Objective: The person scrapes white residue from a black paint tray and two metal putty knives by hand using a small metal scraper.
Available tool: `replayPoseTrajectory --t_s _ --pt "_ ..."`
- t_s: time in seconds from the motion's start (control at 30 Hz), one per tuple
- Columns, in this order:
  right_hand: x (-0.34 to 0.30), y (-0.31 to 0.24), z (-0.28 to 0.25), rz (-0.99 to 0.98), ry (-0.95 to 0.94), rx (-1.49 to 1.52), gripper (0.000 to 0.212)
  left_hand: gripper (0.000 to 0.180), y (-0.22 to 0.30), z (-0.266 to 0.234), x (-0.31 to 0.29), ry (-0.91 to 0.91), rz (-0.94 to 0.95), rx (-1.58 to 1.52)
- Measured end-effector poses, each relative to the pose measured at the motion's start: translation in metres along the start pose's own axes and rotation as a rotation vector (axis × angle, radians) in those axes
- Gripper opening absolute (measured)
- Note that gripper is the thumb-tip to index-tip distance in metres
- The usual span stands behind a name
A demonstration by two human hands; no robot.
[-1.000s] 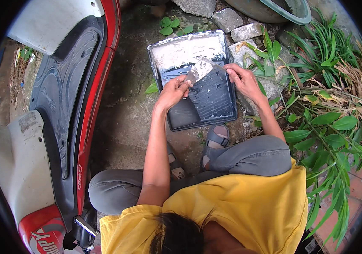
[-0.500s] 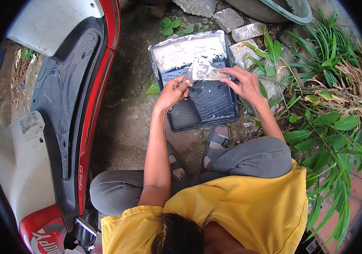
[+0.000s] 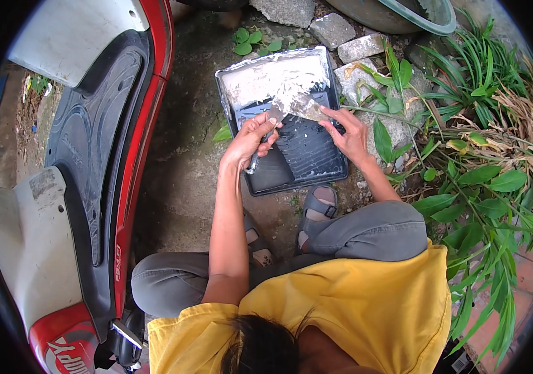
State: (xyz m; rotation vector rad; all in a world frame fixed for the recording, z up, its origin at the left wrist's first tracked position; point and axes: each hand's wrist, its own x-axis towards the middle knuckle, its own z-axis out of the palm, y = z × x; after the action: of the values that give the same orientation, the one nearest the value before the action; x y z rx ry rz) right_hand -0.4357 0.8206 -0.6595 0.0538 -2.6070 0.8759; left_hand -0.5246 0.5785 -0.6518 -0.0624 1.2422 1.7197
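Observation:
A black paint tray stands on the ground in front of me, its far end coated with thick white paste. Over the tray, my left hand is closed around a putty knife, whose dark handle sticks out below the fingers. My right hand pinches the edge of a flat metal scraper blade between thumb and fingers. White paste clings to the two blades where they meet above the tray's middle. Whether the blades touch under the paste is hidden.
On the left stands a red and grey motor scooter. Broken concrete blocks and a large basin lie beyond the tray. Leafy plants crowd the right side. My sandalled foot is just nearer than the tray.
Both hands have shifted slightly. The scraper blade in my right hand now slants more, its right end lower, and the putty knife's handle has come into view below my left hand.

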Motion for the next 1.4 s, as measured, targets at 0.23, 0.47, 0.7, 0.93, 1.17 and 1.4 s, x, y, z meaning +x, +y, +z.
replayPoseTrajectory --t_s 0.23,0.47,0.7,0.93,1.17,1.4 --pt "-0.02 0.006 -0.001 0.02 0.003 0.027 0.033 0.019 -0.003 -0.003 0.0 0.02 -0.027 0.009" --pt "-0.037 0.019 -0.001 0.281 -0.04 0.398 0.026 0.018 0.001 0.001 0.004 0.056 0.02 0.065" --pt "0.004 -0.022 -0.017 0.971 -0.476 1.287 0.031 0.019 0.001 0.006 0.002 0.084 0.017 0.047" --pt "0.007 -0.007 -0.003 0.882 -0.562 1.202 0.03 0.018 0.012 0.014 -0.002 0.033 -0.004 0.003" --pt "-0.018 0.008 -0.002 0.941 -0.549 1.174 0.028 0.018 0.011 0.003 -0.001 0.083 0.024 0.011" --pt "0.009 -0.004 0.006 0.503 -0.068 0.616 0.033 0.02 0.001 0.01 0.005 0.114 0.008 0.005"
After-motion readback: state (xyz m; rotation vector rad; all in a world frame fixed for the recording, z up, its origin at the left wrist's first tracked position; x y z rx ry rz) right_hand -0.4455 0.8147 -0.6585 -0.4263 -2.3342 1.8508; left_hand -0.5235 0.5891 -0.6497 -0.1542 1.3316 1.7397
